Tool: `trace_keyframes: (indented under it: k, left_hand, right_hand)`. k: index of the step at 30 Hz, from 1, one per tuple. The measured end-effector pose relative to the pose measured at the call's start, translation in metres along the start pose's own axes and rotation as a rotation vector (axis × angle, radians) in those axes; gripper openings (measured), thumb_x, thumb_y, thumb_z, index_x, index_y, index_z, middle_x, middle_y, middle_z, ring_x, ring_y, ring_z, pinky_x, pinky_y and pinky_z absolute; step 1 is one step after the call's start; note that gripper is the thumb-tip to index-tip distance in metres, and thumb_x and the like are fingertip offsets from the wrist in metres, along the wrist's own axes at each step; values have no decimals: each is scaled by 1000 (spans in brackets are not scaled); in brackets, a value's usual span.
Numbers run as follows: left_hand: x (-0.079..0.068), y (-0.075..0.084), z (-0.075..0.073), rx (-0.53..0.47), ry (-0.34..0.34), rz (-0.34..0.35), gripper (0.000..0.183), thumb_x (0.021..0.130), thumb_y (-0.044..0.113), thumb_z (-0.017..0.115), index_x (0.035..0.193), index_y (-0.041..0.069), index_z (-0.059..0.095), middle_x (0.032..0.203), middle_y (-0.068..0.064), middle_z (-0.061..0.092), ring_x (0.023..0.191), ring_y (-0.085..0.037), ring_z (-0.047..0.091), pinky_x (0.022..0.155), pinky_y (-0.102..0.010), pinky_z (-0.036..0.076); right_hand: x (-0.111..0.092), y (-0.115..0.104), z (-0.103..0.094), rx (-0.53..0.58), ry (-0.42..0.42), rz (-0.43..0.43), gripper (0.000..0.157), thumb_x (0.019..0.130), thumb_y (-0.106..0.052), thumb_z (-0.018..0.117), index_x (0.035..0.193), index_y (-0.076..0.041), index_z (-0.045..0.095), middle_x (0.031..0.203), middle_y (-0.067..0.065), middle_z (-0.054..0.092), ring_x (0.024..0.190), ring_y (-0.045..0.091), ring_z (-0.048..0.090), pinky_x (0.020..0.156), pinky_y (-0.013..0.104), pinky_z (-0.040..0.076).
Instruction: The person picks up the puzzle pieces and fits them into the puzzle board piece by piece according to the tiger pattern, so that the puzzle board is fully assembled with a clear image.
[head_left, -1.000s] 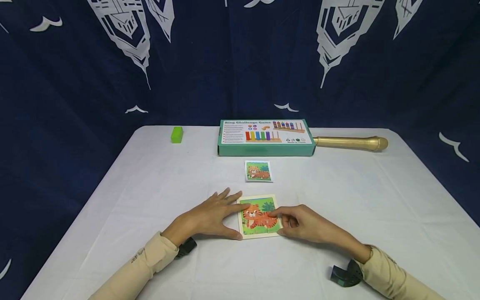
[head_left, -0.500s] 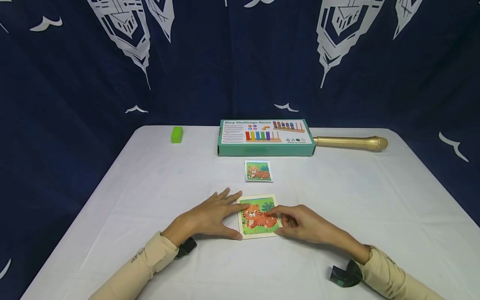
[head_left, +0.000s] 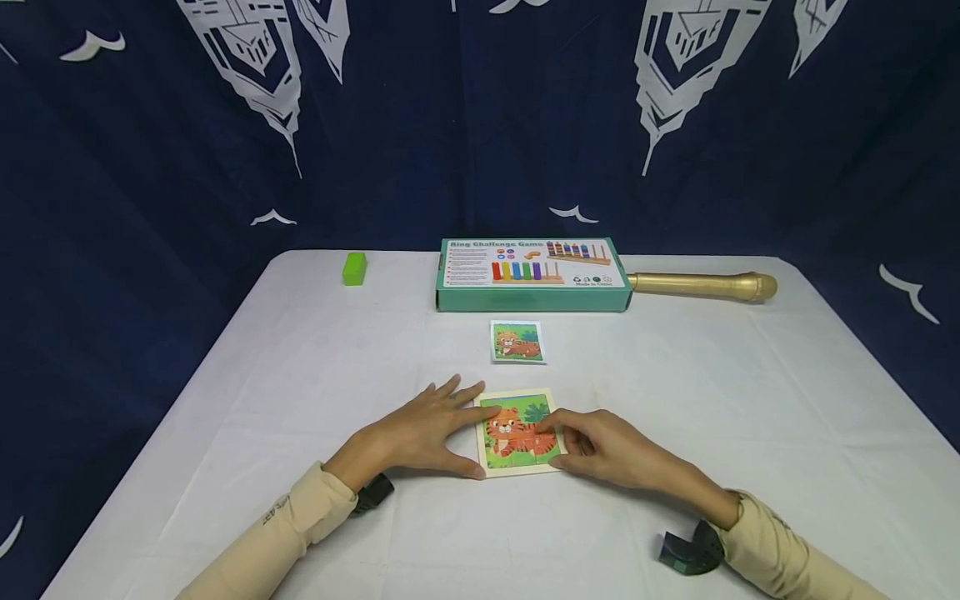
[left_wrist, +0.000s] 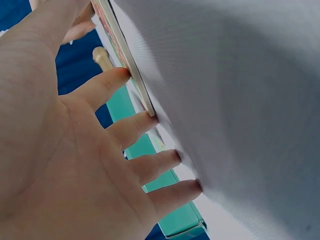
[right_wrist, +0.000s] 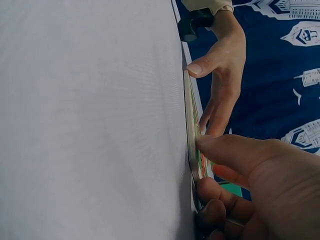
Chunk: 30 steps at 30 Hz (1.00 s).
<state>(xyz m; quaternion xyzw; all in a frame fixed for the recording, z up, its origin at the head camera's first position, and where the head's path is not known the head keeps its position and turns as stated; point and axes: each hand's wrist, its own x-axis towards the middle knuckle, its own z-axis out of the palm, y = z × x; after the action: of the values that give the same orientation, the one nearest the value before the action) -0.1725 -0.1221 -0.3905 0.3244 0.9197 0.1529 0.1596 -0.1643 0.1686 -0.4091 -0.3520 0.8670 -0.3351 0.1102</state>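
Observation:
A square tiger jigsaw puzzle point(head_left: 517, 460) in a pale wooden frame lies flat on the white table. My left hand point(head_left: 423, 432) rests at its left side with the fingers spread. That index finger touches the picture's upper left, and the thumb is at the near left corner. From the right, my right hand point(head_left: 618, 450) has its index fingertip on the tiger's body and its thumb at the near right part of the picture, holding that side. Its other fingers curl beside the board's edge in the right wrist view, where the thumb point(right_wrist: 225, 150) lies over the picture.
A small card point(head_left: 517, 342) with the same tiger picture lies beyond the puzzle. Farther back stand a green Ring Challenge Game box point(head_left: 532, 300), a gold-coloured rod point(head_left: 697, 287) sticking out to its right, and a lime green block point(head_left: 354, 269) at the left.
My right index finger and thumb have shifted slightly over the puzzle's right side; the thumb now sits a little farther in. My left hand stays where it was.

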Motion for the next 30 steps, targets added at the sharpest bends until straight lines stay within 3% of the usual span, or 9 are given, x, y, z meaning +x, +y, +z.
trace_keyframes:
  k: [10, 15, 18, 24, 30]
  left_hand:
    - [0, 0, 0, 1, -2, 2, 84, 74, 64, 70, 146, 32, 41, 159, -2, 21, 146, -36, 9, 115, -57, 14]
    - [0, -1, 2, -3, 0, 2, 84, 74, 65, 70, 146, 32, 41, 159, -2, 21, 146, -36, 9, 115, -57, 14]
    - [0, -1, 2, -4, 2, 3, 84, 74, 65, 70, 146, 32, 42, 159, -2, 22, 146, -36, 9, 115, -57, 14]
    - [0, -1, 2, -8, 1, 3, 84, 74, 64, 70, 146, 32, 42, 159, -2, 21, 146, -36, 9, 115, -57, 14]
    - [0, -1, 1, 0, -1, 1, 84, 74, 64, 70, 146, 32, 41, 159, -2, 21, 146, -35, 8, 116, -56, 13]
  right_hand:
    - [0, 1, 1, 2, 28, 16, 10, 93, -21, 63, 103, -20, 65, 69, -14, 51, 57, -1, 42, 51, 17, 38]
    - [-3, -2, -1, -148, 22, -4, 16, 92, -19, 64, 106, -23, 71, 88, -16, 67, 73, -2, 54, 64, 21, 48]
    - [-4, -3, -2, -242, 12, -42, 22, 91, -20, 66, 112, -23, 72, 102, -16, 68, 81, -3, 56, 73, 25, 50]
    - [-5, -3, -4, -289, -7, -57, 25, 91, -24, 67, 116, -25, 72, 80, -19, 60, 65, -1, 47, 59, 19, 41]
    - [-8, -2, -7, -316, -24, -58, 26, 92, -25, 65, 117, -27, 71, 103, -14, 70, 92, 4, 64, 79, 34, 55]
